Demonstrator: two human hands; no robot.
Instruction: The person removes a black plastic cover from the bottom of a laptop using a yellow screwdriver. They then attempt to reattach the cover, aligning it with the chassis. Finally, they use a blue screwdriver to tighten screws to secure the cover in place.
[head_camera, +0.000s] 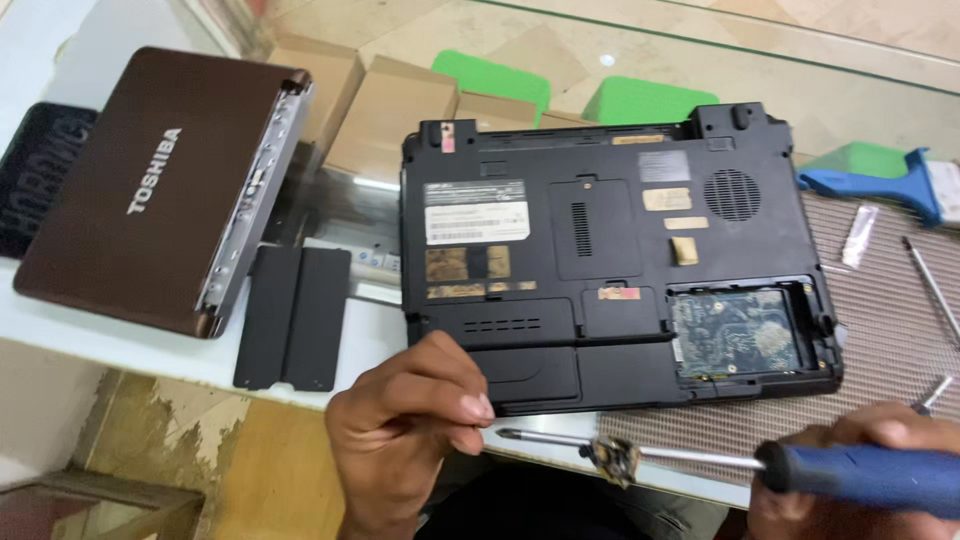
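My right hand (860, 470) is clenched around the blue handle of a screwdriver (700, 460), low at the right edge of view. Shaft runs level to the left, tip near my left thumb. A small tan piece sits on the shaft about midway; can't tell what it is.

My left hand (410, 425) is at the front edge of the black laptop (610, 260), fingers curled in, thumb and fingertips pinched together. Can't tell if anything is between them. It's just beside the screwdriver tip, maybe touching.

The laptop lies bottom up on the glass counter (130, 345), right half over a ribbed mat (880, 330). One bay at its lower right is uncovered, circuit board showing.

A flat black cover (292, 318) lies just left of it. Further left, a closed brown laptop (150, 190). A second screwdriver (932, 285) lies on the mat at far right.
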